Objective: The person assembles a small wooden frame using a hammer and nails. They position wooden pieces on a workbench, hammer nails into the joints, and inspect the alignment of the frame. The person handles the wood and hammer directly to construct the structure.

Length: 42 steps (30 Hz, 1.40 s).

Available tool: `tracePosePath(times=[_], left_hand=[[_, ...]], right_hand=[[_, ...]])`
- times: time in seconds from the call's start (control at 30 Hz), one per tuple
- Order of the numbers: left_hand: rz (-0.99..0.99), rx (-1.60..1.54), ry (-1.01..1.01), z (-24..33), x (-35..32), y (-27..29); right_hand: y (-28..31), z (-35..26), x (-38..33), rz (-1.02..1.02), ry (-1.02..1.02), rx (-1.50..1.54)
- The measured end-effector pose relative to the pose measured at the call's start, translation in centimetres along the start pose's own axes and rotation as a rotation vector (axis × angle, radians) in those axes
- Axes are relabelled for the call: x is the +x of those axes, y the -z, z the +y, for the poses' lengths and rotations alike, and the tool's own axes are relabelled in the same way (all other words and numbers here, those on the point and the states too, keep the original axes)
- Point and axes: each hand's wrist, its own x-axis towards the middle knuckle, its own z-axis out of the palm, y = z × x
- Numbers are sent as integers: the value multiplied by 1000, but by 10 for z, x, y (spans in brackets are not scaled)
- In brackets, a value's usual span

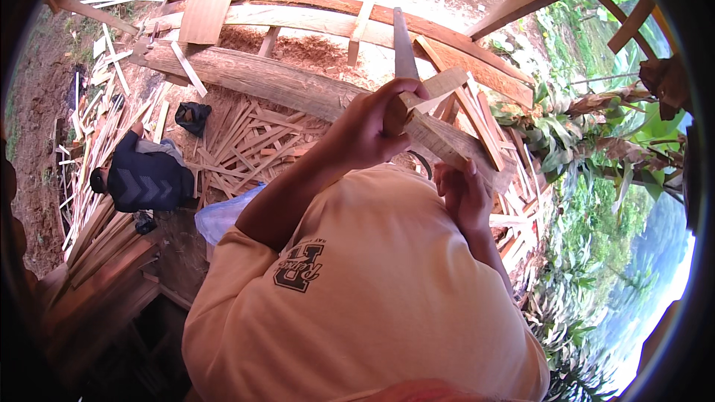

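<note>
My left hand (376, 125), fingers curled, grips a pale wooden piece (439, 140) in front of my chest. Two light flat faces of it spread in a V away from that hand; whether they are one piece or two I cannot tell. The fingers of my right hand (463, 192) are closed on the lower end of the piece. Just past my left hand a tapered grey saw blade (404, 43) points away over the bench boards. Its handle end is hidden behind the hand and the wood, so whether I touch it cannot be made out.
A long weathered plank (275, 78) and reddish boards (320, 18) cross in front. A flat brown board (206, 13) lies on them at left. Wood offcuts (249, 141) litter the ground. A person in dark clothes (153, 171) bends at the left. Plants (581, 141) grow at right.
</note>
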Motion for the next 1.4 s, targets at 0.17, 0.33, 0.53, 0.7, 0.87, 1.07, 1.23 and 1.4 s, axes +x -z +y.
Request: tracePosePath(times=[0.17,0.33,0.53,0.7,0.87,1.07,1.23,1.4], left_hand=[[199,129,16,-20,14,2],[238,121,164,-13,4,14],[170,99,95,-5,-2,-2],[144,250,24,-6,-10,-3],[231,368,51,-16,-15,-10],[300,318,118,-18,-19,6],[313,70,167,-14,-22,17],[178,74,118,-18,-25,32]], right_hand=[[-30,-37,1,-243,383,-608],[-24,-40,26,-24,760,-1075],[-38,-33,80,-205,847,-1284],[-48,-32,63,-195,598,-1383],[-43,-35,53,-320,89,-1052],[-29,-32,59,-222,-207,-615],[-15,-16,63,-188,-52,-740],[8,-4,68,-50,-60,-916]])
